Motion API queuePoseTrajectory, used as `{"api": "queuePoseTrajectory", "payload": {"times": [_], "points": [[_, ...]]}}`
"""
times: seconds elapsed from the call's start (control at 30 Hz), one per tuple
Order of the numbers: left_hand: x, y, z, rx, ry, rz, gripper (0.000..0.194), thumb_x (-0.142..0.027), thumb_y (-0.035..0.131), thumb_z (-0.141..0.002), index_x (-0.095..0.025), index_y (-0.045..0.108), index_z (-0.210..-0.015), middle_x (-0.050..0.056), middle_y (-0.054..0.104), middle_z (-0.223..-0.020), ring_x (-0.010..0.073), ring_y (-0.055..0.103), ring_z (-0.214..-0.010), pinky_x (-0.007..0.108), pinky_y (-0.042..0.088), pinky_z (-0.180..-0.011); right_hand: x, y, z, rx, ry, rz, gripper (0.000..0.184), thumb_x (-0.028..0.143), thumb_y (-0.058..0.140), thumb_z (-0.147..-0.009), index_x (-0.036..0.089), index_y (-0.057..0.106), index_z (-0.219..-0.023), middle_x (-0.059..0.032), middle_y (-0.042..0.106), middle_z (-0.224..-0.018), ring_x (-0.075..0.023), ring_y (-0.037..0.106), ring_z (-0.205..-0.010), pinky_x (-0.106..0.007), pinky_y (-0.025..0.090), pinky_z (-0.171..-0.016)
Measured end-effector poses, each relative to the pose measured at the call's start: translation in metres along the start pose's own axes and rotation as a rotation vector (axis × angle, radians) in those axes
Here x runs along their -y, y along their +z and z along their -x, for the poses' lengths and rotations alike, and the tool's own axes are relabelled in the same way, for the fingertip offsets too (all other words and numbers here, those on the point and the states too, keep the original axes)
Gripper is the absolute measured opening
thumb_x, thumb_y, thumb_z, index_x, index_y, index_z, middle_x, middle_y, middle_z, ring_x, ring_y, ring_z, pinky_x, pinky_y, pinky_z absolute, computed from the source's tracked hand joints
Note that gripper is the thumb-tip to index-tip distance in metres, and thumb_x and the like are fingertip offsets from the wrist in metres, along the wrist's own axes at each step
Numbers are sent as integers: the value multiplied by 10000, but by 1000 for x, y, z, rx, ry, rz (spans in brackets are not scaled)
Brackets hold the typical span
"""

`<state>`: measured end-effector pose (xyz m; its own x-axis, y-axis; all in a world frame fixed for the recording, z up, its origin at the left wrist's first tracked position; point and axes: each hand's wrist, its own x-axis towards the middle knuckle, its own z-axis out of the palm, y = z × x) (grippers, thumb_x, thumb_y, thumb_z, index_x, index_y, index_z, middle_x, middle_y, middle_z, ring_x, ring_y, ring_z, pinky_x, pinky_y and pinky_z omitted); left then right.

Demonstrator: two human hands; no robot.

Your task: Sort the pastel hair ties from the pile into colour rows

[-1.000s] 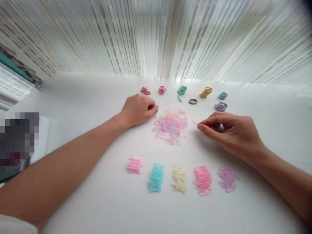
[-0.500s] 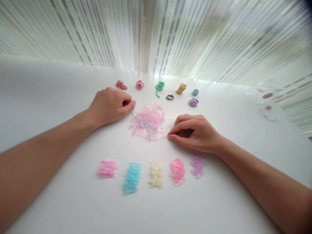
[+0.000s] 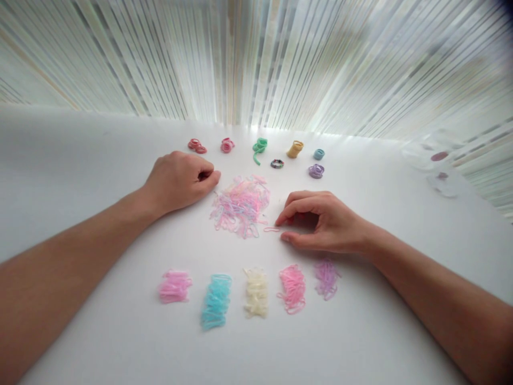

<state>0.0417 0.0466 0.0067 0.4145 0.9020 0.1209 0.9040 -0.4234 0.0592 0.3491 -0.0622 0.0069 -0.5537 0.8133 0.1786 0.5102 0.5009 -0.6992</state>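
A loose heap of pastel rubber bands (image 3: 241,206) lies mid-table between my hands. My left hand (image 3: 182,179) rests curled at the heap's left edge; its fingers are closed, and whatever may be inside is hidden. To the right of the heap, my right hand (image 3: 316,220) has thumb and forefinger apart. A single pink rubber band (image 3: 271,230) lies on the table just left of those fingertips. Nearer me is a row of sorted bands: a pink-lilac pile (image 3: 175,286), a blue pile (image 3: 216,301), a cream pile (image 3: 255,293), a pink pile (image 3: 292,289) and a purple pile (image 3: 327,279).
Along the back sit red coils (image 3: 196,146), a pink coil (image 3: 227,145), a green coil (image 3: 259,147), a yellow roll (image 3: 295,149), a blue roll (image 3: 318,154), a purple coil (image 3: 316,171) and a beaded ring (image 3: 277,163). Clear plastic pieces (image 3: 441,183) stand right, before the string curtain (image 3: 240,64).
My right thumb and forefinger have parted, letting go of the pink rubber band beside the heap. My left hand stays in place. The view has tilted slightly.
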Motion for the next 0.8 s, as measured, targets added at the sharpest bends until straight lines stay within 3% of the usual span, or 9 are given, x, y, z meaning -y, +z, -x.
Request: {"api": "queuePoseTrajectory", "payload": {"times": [0.17, 0.5, 0.8], "points": [[-2, -2, 0, 35, -17, -40, 485, -499, 424, -989, -217, 779, -816, 88, 713, -784, 276, 676, -866, 383, 370, -776, -6, 0, -1, 20, -44, -25, 69, 216, 796, -955, 172, 842, -928, -49, 753, -853, -136, 667, -699, -250, 491, -599], [-3, -2, 0, 26, -1, -55, 453, -479, 426, -991, -218, 699, -741, 83, 674, -754, 258, 659, -815, 381, 340, -729, -7, 3, -2, 27, -97, 64, 159, 238, 724, -1065, 165, 796, -944, -50, 756, -873, -153, 666, -769, -278, 514, -762], [1, 2, 0, -7, 1, -32, 429, -473, 462, -987, -223, 699, -732, 55, 649, -716, 244, 658, -824, 370, 344, -745, -8, 3, -2, 30, -60, 14, 196, 260, 693, -1083, 159, 790, -947, -55, 753, -894, -149, 665, -769, -270, 519, -734]]}}
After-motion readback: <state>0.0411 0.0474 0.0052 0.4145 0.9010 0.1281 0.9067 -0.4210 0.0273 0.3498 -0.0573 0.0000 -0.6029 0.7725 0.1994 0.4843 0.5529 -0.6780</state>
